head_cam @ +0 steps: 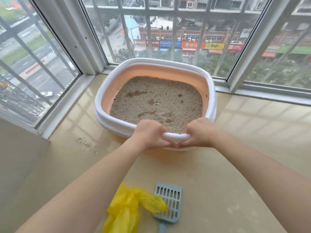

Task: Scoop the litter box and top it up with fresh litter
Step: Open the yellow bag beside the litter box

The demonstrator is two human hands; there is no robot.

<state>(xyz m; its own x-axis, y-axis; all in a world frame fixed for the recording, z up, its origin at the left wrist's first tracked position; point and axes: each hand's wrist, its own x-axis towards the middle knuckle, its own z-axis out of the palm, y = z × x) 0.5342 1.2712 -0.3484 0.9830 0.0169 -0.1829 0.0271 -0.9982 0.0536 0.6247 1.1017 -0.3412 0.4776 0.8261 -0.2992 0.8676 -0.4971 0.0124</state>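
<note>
A white-rimmed litter box (212, 91) with peach inner walls stands on the tiled floor by the window corner. Grey-brown litter (156, 100) with darker clumps and dents fills its bottom. My left hand (149, 134) and my right hand (200, 132) both grip the near rim, fingers curled over it into the box, thumbs meeting below the rim. A blue slotted scoop (169, 201) lies on the floor near me, between my forearms. A crumpled yellow plastic bag (125, 209) lies beside it and overlaps its left edge.
Spilled litter grains (85, 143) dot the floor left of the box. Barred windows (168, 31) close in the far side, with a raised white sill frame (64, 105) on the left. A beige panel (20, 157) stands at the left edge. Glossy beige tiles (252, 148) extend to the right.
</note>
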